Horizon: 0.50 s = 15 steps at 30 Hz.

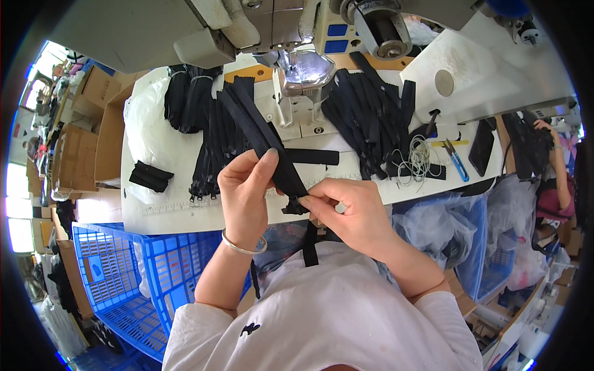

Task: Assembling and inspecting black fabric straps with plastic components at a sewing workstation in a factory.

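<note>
Viewing remotely, I classify this place as a sewing workshop. Evidence noted: a sewing machine (pixel 270 23) above a white tabletop (pixel 185 221), which carries bundled black zippers (pixel 366 111), pale cord (pixel 413 164) and blue-handled snips (pixel 457 162). I also record production surroundings — a blue plastic crate (pixel 152 242), cardboard boxes (pixel 75 159) and another person (pixel 562 170) beside dark material (pixel 523 139).

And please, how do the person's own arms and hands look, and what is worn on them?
The left hand and right hand wear no gloves. A smooth silvery bangle circles the left wrist; white short sleeves leave both forearms bare.
</note>
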Each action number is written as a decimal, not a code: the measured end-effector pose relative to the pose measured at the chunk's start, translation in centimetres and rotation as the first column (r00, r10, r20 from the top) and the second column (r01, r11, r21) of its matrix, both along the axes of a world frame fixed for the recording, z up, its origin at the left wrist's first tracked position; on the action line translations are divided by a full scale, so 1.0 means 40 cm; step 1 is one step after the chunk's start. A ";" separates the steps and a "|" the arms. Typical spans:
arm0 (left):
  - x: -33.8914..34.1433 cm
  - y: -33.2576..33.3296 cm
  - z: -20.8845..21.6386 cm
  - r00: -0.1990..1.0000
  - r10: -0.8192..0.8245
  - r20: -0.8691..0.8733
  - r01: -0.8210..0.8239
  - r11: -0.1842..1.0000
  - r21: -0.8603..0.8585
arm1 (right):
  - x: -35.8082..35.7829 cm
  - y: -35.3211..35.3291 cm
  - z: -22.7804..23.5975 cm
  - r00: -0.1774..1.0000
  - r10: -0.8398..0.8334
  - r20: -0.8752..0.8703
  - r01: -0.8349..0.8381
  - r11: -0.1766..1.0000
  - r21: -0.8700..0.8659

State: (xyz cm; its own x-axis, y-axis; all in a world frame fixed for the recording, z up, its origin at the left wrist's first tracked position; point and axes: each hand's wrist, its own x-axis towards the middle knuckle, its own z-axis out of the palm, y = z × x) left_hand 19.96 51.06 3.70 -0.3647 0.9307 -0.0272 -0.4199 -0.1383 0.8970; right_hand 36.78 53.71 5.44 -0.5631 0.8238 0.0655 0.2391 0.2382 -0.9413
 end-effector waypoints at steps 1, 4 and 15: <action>0.000 0.008 0.005 1.000 -0.006 0.026 0.007 1.000 -0.025 | -0.003 0.002 -0.001 1.000 0.002 -0.001 -0.002 1.000 0.002; -0.004 0.039 0.009 0.997 -0.013 0.071 0.017 0.998 -0.055 | -0.010 0.012 0.002 0.998 -0.039 -0.047 0.039 0.999 0.005; -0.020 0.137 0.070 0.993 -0.102 0.058 0.106 0.991 -0.082 | -0.041 0.046 0.033 0.970 -0.114 -0.213 0.078 0.982 -0.170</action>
